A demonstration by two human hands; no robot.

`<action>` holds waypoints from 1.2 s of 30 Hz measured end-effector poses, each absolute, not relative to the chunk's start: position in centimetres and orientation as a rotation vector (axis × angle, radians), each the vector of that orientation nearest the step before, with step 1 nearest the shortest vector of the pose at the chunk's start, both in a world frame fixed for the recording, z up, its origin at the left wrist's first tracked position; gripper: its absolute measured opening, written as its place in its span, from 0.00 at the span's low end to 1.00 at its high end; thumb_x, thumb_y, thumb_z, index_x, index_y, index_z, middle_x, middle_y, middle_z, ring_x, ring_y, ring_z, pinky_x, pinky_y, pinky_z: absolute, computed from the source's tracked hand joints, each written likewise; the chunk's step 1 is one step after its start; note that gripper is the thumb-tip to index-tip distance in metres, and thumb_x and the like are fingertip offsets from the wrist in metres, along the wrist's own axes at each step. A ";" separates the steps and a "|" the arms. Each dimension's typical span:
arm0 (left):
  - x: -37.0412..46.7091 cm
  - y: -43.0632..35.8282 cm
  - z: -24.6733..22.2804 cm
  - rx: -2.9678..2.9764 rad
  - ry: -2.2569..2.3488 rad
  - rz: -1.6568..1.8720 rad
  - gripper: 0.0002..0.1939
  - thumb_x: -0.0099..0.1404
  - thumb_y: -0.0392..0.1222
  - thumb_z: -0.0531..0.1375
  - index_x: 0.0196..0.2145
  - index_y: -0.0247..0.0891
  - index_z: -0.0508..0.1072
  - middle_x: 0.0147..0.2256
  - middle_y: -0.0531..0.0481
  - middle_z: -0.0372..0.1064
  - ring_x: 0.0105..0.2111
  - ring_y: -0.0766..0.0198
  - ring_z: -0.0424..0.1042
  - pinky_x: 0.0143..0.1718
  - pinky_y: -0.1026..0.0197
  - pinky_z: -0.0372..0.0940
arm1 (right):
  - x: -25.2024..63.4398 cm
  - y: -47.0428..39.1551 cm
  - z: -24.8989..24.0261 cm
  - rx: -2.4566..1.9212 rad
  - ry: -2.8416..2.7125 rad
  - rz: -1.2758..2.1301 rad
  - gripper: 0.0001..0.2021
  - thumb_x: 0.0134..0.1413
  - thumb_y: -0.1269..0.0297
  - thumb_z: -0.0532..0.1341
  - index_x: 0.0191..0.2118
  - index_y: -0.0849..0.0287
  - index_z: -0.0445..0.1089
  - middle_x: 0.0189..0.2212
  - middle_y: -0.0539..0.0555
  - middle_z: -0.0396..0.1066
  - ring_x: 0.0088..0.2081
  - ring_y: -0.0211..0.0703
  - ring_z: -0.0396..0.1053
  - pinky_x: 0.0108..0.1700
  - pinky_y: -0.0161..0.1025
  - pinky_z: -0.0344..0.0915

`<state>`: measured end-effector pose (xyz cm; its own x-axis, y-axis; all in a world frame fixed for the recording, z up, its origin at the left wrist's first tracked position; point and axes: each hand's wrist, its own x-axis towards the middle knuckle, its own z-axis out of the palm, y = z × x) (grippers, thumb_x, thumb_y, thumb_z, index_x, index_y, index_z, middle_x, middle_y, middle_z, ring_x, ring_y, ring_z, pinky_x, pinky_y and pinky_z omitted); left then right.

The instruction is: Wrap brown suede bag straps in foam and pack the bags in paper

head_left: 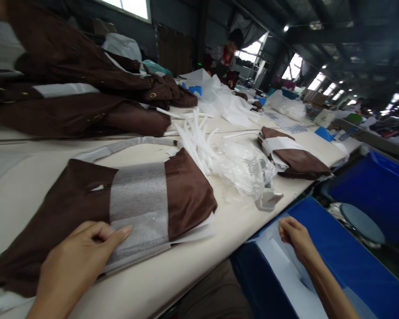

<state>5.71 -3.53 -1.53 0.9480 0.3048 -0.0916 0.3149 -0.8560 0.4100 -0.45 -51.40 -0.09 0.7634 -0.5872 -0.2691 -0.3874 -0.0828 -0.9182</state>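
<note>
A brown bag (189,195) lies on the cream table (136,288), with a translucent whitish wrap (138,199) around its middle. My left hand (83,252) rests at the bag's near edge, fingers curled, thumb against the wrap; what its fingers hold, if anything, is hidden. To the right, off the table's edge, my right hand (294,235) is closed in a pinch over a blue bin (339,248). White sheets (275,252) lie in the bin, and a thin translucent sheet seems to hang from the right fingers. A grey-wrapped strap (126,144) curves behind the bag.
White tubes (199,141), crumpled clear plastic (239,168) and a tape dispenser (269,197) lie mid-table. Another wrapped brown bag (295,155) is farther right. Brown bags (66,102) are piled back left. A person (224,62) stands beyond. A round stool (362,223) is at right.
</note>
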 end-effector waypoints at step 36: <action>4.3 -5.9 0.2 2.360 0.438 0.078 0.18 0.54 0.40 0.68 0.16 0.39 0.63 0.26 0.56 0.63 0.27 0.67 0.65 0.30 0.62 0.54 | 16.6 -16.4 6.8 -2.714 -1.957 0.426 0.11 0.53 0.61 0.67 0.41 0.60 0.75 0.34 0.59 0.78 0.39 0.50 0.75 0.37 0.37 0.64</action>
<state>4.27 -5.87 0.16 0.9403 0.3336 -0.0676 0.2898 -0.6806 0.6729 16.62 -16.45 6.81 0.3041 0.8922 -0.3339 0.9502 -0.3090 0.0400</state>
